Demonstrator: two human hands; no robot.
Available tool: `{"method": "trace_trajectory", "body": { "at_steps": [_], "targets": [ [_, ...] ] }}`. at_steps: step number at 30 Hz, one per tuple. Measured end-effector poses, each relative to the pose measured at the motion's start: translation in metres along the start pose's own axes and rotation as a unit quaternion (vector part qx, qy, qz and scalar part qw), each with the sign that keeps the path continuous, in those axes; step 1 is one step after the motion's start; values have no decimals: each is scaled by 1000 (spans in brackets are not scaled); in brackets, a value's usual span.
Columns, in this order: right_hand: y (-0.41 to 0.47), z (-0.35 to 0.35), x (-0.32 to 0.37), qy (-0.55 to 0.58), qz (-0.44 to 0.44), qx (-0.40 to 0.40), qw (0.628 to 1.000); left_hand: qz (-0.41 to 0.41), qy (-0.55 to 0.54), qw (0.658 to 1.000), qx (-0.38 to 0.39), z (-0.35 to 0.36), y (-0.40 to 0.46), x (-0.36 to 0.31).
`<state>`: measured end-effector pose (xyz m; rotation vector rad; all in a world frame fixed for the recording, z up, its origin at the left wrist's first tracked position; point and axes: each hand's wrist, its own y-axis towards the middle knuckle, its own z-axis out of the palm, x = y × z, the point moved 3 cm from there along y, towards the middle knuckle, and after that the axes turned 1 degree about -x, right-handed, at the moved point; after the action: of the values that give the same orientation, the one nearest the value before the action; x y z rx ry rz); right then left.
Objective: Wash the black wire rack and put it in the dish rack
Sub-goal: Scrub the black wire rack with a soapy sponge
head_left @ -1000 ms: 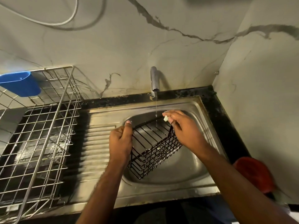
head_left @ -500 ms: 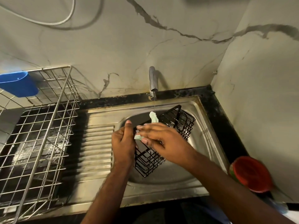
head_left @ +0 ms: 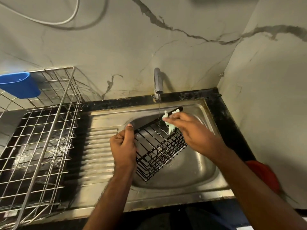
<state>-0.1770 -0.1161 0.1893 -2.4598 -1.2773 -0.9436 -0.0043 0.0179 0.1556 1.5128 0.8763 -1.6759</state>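
Note:
The black wire rack is held tilted over the steel sink basin. My left hand grips its left edge, thumb up on the rim. My right hand presses a pale green scrub cloth against the rack's upper right rim. A thin stream of water falls from the tap onto the rack beside the cloth. The silver dish rack stands to the left on the counter.
A blue plastic cup holder hangs on the dish rack's back left corner. The ridged steel draining board lies between dish rack and basin. A red lid-like object sits at the right by the side wall. A white cable runs along the back wall.
My right hand with the cloth has slid from the rack's left part, near my left hand, to its upper right rim. The rack has turned in my left hand's grip.

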Motion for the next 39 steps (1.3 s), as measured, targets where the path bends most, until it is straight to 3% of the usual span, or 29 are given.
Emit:
{"method": "trace_trajectory", "body": {
  "at_steps": [3, 7, 14, 18, 21, 24, 30, 32, 34, 37, 39],
  "targets": [
    [-8, 10, 14, -23, -31, 38, 999, 1, -4, 1000, -3, 2, 0, -1],
    [-7, 4, 14, 8, -35, -26, 999, 1, -10, 1000, -7, -2, 2, 2],
    [5, -18, -34, -18, 58, -175, 983, -20, -26, 999, -26, -8, 4, 4],
    [-3, -11, -15, -67, 49, -204, 976, -90, -58, 992, -72, -12, 8, 16],
    [-14, 12, 16, -15, -54, -114, 992, -158, -144, 971, -108, -12, 6, 23],
    [-23, 36, 25, -84, -194, -48, 976, -217, -184, 953, -103, -11, 7, 25],
    [0, -20, -11, -53, -44, -194, 979, -325, -216, 919, -55, -31, 17, 66],
    [8, -29, -22, -58, -11, -209, 976, -344, -215, 913, -38, -32, 16, 77],
    [8, -25, -14, -43, -16, -189, 981, -354, -209, 911, -34, -31, 15, 79],
    [-7, 8, 19, -52, -98, -51, 993, -360, -228, 905, -13, -25, 10, 73],
    [-20, 32, 32, -104, -178, 53, 977, -366, -233, 901, -6, -23, 8, 70]
  ]
}}
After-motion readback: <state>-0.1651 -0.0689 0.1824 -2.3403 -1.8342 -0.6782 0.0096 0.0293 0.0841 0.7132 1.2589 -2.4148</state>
